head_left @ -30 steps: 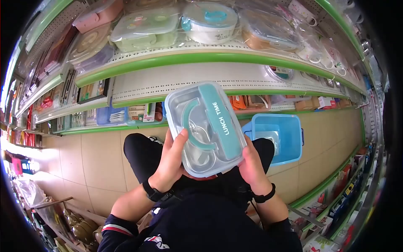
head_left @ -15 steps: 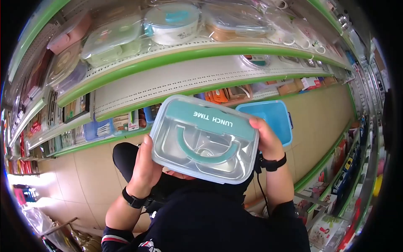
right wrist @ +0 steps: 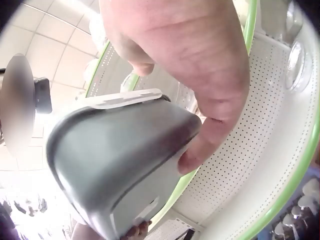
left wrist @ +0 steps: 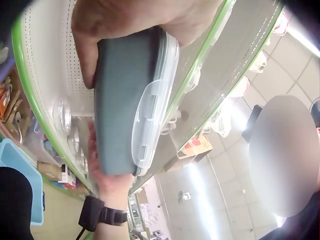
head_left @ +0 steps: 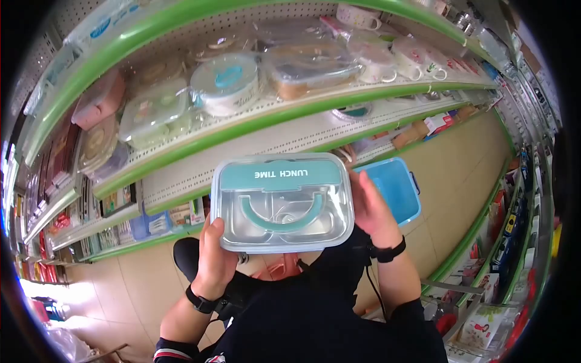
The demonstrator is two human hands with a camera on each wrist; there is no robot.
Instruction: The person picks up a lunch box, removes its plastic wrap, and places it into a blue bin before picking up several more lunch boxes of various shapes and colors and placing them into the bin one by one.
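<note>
Held level in front of the body is a lunch box (head_left: pixel 330 233) with a clear lid, a teal panel lettered LUNCH TIME, upside down in the head view, and a curved teal handle (head_left: pixel 281 227). My left hand (head_left: pixel 216 257) grips its left end, thumb along the lid edge and fingers under the base. At the other end is my right hand (head_left: pixel 374 206), its thumb raised off the lid. In the right wrist view a finger (right wrist: pixel 197 150) of it reaches beside the grey-green base (right wrist: pixel 120 145). A clear side latch (left wrist: pixel 150 120) lies flat against the rim.
Behind the box run green-edged shelves (head_left: pixel 242 134) bearing wrapped food containers (head_left: pixel 227 85) and mugs (head_left: pixel 411 59). On the tiled floor to the right stands a blue basket (head_left: pixel 407 202). More stocked shelves (head_left: pixel 508 242) line the right side.
The lunch box has turned about a quarter turn counterclockwise, bringing its teal panel to the far side. My right thumb has come off the lid. The head view has shifted, showing more of the upper shelves.
</note>
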